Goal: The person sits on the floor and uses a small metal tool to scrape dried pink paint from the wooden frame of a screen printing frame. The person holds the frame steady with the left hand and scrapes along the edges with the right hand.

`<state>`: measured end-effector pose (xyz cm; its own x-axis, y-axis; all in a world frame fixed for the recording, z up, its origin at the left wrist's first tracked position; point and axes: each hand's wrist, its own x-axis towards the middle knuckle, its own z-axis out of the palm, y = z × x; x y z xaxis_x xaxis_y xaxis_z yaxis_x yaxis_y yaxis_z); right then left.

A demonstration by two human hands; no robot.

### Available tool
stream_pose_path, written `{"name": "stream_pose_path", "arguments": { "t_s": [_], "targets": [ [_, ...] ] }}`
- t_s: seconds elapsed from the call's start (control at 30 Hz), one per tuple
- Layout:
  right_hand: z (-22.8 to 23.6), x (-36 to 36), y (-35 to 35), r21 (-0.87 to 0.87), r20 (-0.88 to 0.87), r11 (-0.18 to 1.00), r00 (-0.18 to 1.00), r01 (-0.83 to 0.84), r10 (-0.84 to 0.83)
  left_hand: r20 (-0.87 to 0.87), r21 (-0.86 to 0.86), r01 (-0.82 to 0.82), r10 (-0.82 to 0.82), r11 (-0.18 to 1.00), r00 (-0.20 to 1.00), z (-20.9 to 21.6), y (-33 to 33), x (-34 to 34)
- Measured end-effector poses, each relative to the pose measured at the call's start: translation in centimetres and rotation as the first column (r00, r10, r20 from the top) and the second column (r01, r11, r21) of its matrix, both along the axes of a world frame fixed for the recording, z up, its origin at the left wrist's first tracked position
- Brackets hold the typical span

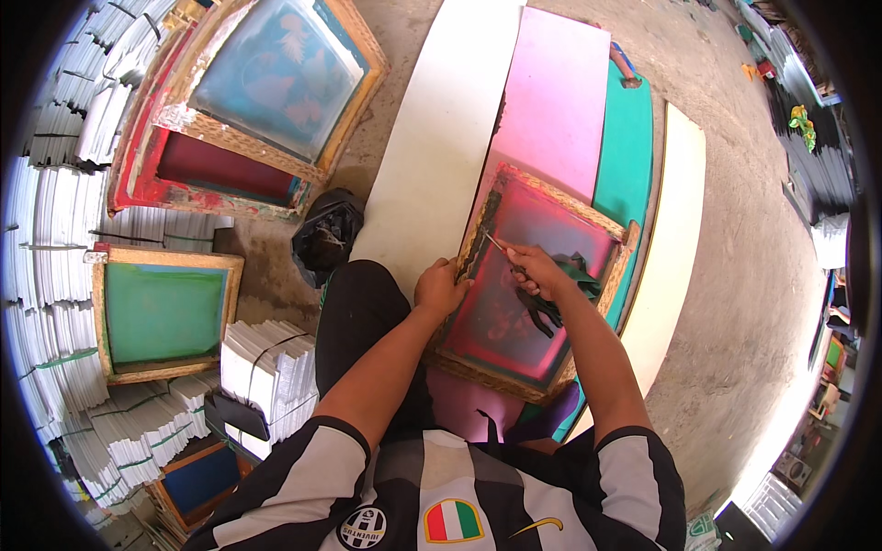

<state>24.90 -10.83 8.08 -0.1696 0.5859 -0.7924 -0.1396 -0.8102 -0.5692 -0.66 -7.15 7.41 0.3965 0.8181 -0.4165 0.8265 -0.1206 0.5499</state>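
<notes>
A wooden screen-printing frame (530, 389) with a pink-edged, see-through mesh lies tilted in front of me, on the coloured boards. My left hand (443, 286) is closed on its left rail, where a dark strip runs along the wood. Above the mesh, my right hand (536, 270) grips a thin-shafted tool that looks like a screwdriver (497, 241), its tip close to that same rail. A dark green and black glove or cloth (577, 272) lies on the mesh just beside and under my right hand; its exact shape is partly hidden.
More screen frames (352, 119) lean at the upper left, and a green one (165, 317) stands lower down. Paper stacks (266, 363) fill the left side. A black plastic bag (328, 234) sits by my knee. A hammer (627, 69) rests on the far green board.
</notes>
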Motion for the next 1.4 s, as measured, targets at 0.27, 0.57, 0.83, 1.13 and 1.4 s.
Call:
{"name": "stream_pose_path", "arguments": {
  "t_s": [0.27, 0.57, 0.83, 1.13, 1.4],
  "targets": [
    [-0.1, -2.9, -2.4, 0.31, 0.85, 0.791, 0.526, -0.528, 0.017, 0.016, -0.01, -0.027, 0.028, 1.0, 0.999, 0.3, -0.2, 0.2],
    [2.6, -3.9, -2.2, 0.109, 0.927, 0.778, 0.345, -0.618, 0.144, 0.021, 0.002, -0.031, 0.031, 1.0, 0.999, -0.2, -0.2, 0.3],
    [2.9, -5.7, -1.7, -0.062, 0.96, 0.736, 0.161, -0.674, 0.228, -0.019, 0.014, 0.005, -0.004, 1.0, 1.0, -0.2, -0.1, 0.5],
    [0.9, -5.0, -2.2, 0.146, 0.869, 0.831, 0.471, -0.536, 0.151, 0.022, 0.046, -0.015, 0.014, 0.999, 1.0, -0.9, -0.3, 0.5],
    [-3.1, -3.6, -3.5, 0.43, 0.754, 0.776, 0.656, -0.461, -0.029, 0.054, 0.039, -0.022, 0.02, 0.999, 0.998, -0.8, -0.3, 0.7]
  ]
}}
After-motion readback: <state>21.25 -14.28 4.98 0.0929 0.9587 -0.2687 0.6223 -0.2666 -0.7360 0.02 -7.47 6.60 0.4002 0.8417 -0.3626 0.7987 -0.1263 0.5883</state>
